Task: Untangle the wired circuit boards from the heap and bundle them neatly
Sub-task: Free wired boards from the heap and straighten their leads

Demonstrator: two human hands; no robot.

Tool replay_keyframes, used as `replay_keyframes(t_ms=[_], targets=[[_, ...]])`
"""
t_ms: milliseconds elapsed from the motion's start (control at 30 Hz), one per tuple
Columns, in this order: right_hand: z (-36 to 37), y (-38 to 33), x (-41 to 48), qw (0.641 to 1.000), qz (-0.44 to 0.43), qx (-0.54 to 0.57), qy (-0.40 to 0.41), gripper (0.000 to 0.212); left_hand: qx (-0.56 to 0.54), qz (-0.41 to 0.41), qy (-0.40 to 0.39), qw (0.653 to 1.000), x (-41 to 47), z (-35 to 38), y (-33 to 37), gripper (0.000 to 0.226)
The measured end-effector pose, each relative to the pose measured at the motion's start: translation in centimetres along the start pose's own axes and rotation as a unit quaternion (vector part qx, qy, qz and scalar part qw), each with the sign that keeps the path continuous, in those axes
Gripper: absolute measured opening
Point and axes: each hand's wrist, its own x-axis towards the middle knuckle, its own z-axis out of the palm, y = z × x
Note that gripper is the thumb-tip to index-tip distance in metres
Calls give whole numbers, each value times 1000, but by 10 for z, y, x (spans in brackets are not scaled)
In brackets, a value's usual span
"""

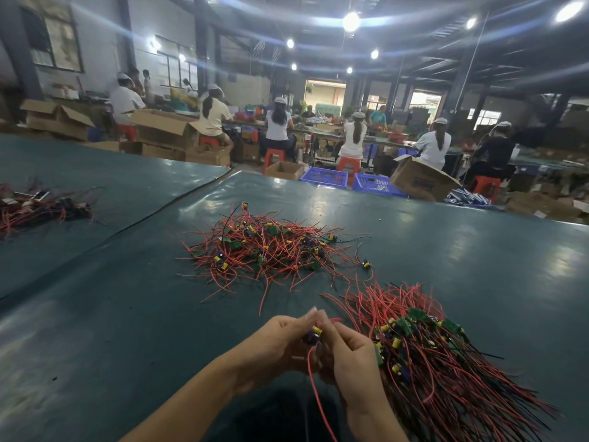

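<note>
A tangled heap of small green circuit boards with red and black wires (267, 250) lies on the dark green table (127, 314), ahead of my hands. A tidier bundle of boards (427, 352), wires lying parallel, rests at the right beside my right hand. My left hand (277, 342) and my right hand (347, 355) meet near the front edge. Both pinch one small board with a yellow and blue capacitor (314, 333) between their fingertips. Its red wire (318, 397) hangs down toward me.
Another pile of red-wired parts (35, 205) lies at the far left on the neighbouring table. Beyond the table's far edge stand blue crates (325, 177), cardboard boxes (420, 180) and several seated workers at benches.
</note>
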Motion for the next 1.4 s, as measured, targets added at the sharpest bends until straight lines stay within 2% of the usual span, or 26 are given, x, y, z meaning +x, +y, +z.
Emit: replay_keyframes(t_ms=[133,300,400,567,667,800,867,967,1033,1100,1167,1267,1400], targets=[[-3,0,2,999,-9,35,26,29,63,16,21,998,0,0,-2,47],[-5,2,5,998,-20,11,63,20,103,55,40,992,0,4,-4,35],[-12,0,9,995,-29,21,92,18,118,60,33,991,-1,5,0,33],[-33,-4,23,982,-25,105,153,25,141,58,2,988,-5,7,5,33],[-41,-5,28,972,-25,152,176,21,149,52,-24,987,-8,4,8,35],[-41,-4,27,966,-11,162,202,24,156,42,-22,987,-9,3,6,37],[-37,-3,22,974,12,117,195,30,151,45,4,988,-7,3,4,40],[-23,0,12,992,38,15,118,40,138,47,46,988,-3,5,4,40],[-9,2,7,998,37,-17,54,35,126,47,59,989,-2,4,2,38],[-2,3,5,998,29,-26,40,27,121,48,63,990,-1,2,-1,36],[-3,4,8,998,17,-21,63,21,140,51,64,987,-1,2,-2,36],[-11,5,12,993,-9,-29,112,24,162,48,47,984,1,3,-2,38],[-29,-1,21,981,-12,38,192,18,184,54,-1,982,-2,4,1,36]])
